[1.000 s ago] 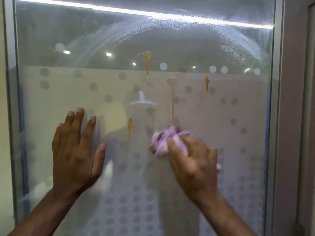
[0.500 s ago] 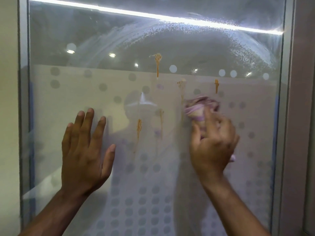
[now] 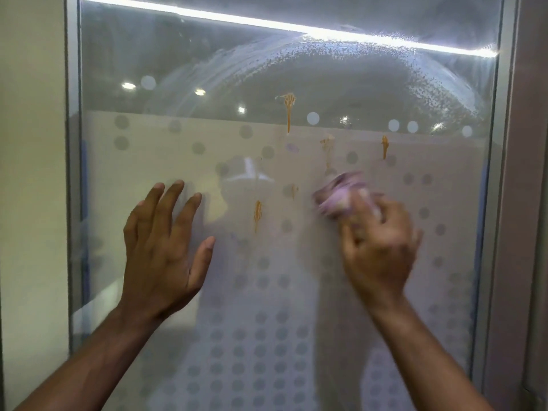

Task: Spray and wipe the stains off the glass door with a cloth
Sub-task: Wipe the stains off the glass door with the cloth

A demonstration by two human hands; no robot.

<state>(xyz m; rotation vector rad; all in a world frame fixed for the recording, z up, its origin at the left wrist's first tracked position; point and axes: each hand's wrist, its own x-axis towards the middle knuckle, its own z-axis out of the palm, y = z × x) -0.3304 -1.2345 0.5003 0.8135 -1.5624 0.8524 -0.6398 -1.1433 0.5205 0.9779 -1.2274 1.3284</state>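
cream wall [image 3: 29, 203] left | mauve panel [image 3: 532, 203] right | light strip [image 3: 267, 24] top

orange-brown stains [image 3: 288, 109] streak my glass door [image 3: 148, 167], its frosted pale-grey film patterned with rows of darker grey dots [image 3: 261, 318]. the cloth [image 3: 341, 197] in my right hand [image 3: 379, 250] is lilac and white. a white strip of light [image 3: 267, 23] crosses the top; the frame [image 3: 72, 173] is silver-grey, the wall [image 3: 29, 173] cream.
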